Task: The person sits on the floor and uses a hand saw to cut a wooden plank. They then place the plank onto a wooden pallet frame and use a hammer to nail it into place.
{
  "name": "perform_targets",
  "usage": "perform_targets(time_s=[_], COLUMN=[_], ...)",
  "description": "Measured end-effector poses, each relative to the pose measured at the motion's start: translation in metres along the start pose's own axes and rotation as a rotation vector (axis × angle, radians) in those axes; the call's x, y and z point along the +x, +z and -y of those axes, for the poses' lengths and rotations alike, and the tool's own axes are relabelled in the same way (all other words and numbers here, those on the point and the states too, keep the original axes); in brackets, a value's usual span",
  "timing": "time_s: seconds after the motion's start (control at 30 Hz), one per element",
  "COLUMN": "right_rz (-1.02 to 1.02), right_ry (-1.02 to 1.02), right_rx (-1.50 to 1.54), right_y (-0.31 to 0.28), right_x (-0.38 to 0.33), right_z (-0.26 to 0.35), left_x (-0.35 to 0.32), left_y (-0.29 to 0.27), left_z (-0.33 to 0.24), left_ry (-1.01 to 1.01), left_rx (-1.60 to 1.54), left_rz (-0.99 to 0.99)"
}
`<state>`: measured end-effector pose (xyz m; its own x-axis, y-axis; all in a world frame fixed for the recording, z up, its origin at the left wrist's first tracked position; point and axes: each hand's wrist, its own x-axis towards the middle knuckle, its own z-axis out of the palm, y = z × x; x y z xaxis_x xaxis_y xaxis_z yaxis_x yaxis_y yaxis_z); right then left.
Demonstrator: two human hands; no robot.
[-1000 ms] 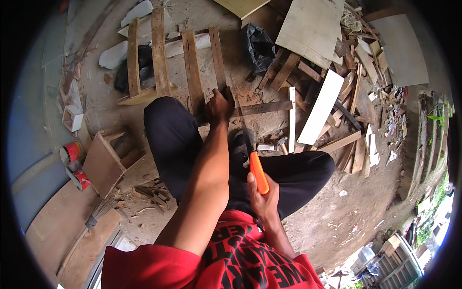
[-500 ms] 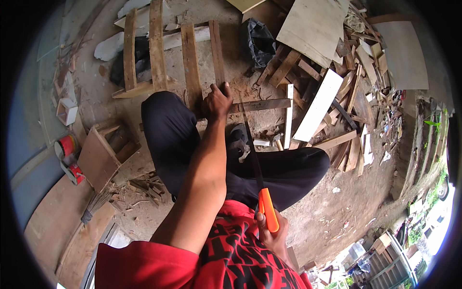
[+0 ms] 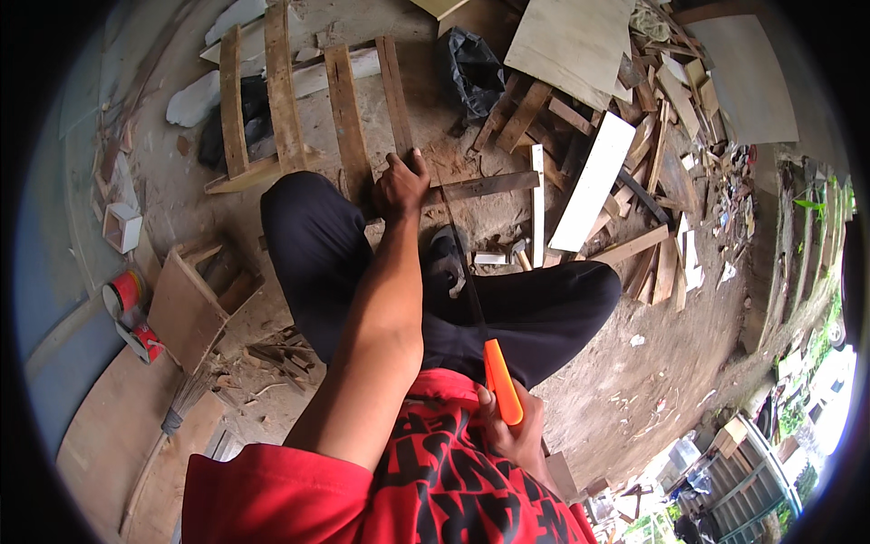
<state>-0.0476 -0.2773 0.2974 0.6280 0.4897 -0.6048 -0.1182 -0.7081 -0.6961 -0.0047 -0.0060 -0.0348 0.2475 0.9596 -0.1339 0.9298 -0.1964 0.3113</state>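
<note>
My right hand [image 3: 517, 433], low and close to my body, is wrapped round the orange handle [image 3: 505, 385] of a handsaw. The saw's dark blade [image 3: 468, 281] runs forward between my legs, its far end at a brown wooden crosspiece [image 3: 494, 185]. Just left of the blade, my left hand [image 3: 401, 186] is closed on a slatted wooden frame [image 3: 347, 113], where a slat meets the crosspiece. The frame has several rough brown slats lying away from me. My left fingers hide part of that joint, and the contact between teeth and wood is too small to make out.
Scrap wood [image 3: 657, 181] is heaped at the right, with a white board [image 3: 594, 181] leaning on it. A hammer [image 3: 520, 252] lies beyond my right leg. A black plastic bag [image 3: 473, 72] sits ahead. Leftward are a wooden box [image 3: 195, 304] and a red can [image 3: 125, 290].
The orange handle has moved slightly forward, away from my body. My left hand keeps its hold on the frame. The whole view has shifted a little.
</note>
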Motion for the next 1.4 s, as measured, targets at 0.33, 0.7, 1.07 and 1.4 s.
perform_targets(time_s=[0.33,0.7,1.07,1.4], right_rz=[-0.009,-0.034,0.015,-0.017], right_ry=[-0.113,-0.223,0.000,-0.232], right_rx=[0.018,-0.015,-0.018,0.021], right_y=[0.037,0.074,0.010,0.068], right_x=[0.090,0.200,0.033,0.167], right_z=[0.001,0.008,0.012,-0.008], left_x=[-0.006,-0.004,0.001,-0.005], left_y=[-0.018,-0.039,0.002,-0.034], left_z=[-0.005,-0.010,-0.006,-0.004], left_ry=[-0.024,-0.071,-0.079,-0.078], left_rx=[-0.028,-0.118,-0.180,-0.120], left_rz=[0.069,0.206,0.010,0.167])
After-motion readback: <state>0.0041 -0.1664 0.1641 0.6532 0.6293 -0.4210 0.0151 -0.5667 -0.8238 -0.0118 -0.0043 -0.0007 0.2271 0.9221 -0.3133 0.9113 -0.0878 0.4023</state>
